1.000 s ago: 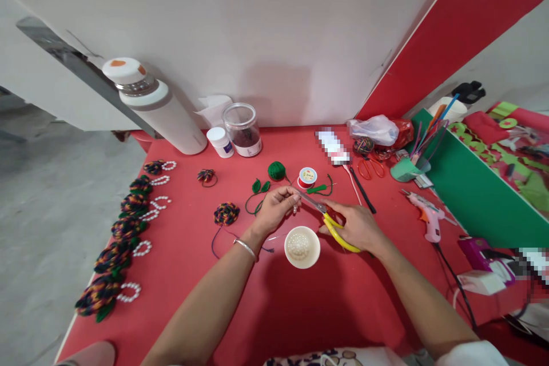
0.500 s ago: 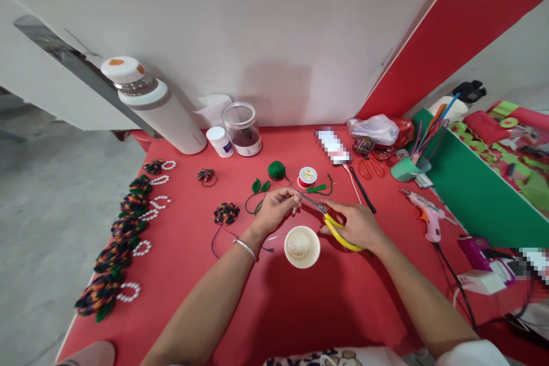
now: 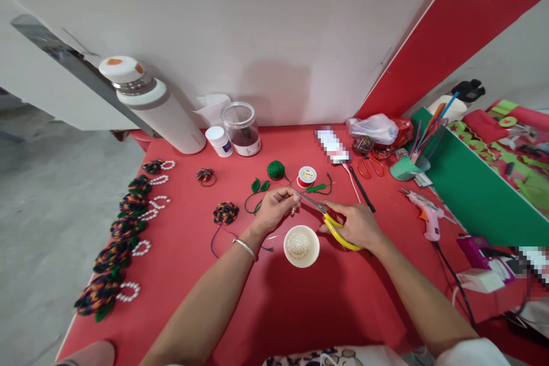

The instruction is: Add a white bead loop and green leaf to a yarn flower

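My right hand (image 3: 358,226) is wrapped round the handles of a pair of yellow-handled scissors (image 3: 337,233). Their grey blades point left, with the tips at the fingers of my left hand (image 3: 277,207). The left fingers are pinched together on a thin thread, hard to see, with a few small pearl beads (image 3: 293,211) hanging just below them. Under both hands stands a white bowl (image 3: 314,251) holding loose pearl beads. A multicoloured yarn flower (image 3: 226,213) lies left of my left hand, its dark tail trailing on the red table.
Beyond my hands lie a green yarn ball (image 3: 276,170), a red thread spool (image 3: 306,176) and green crochet leaves (image 3: 259,185). Yarn flowers with bead loops (image 3: 128,291) line the left edge. A pink glue gun (image 3: 430,220) lies right; a tall white flask (image 3: 167,120) stands back left.
Both hands keep almost the same pose, with the scissor blades still at the left fingertips. The whole view has shifted very slightly.
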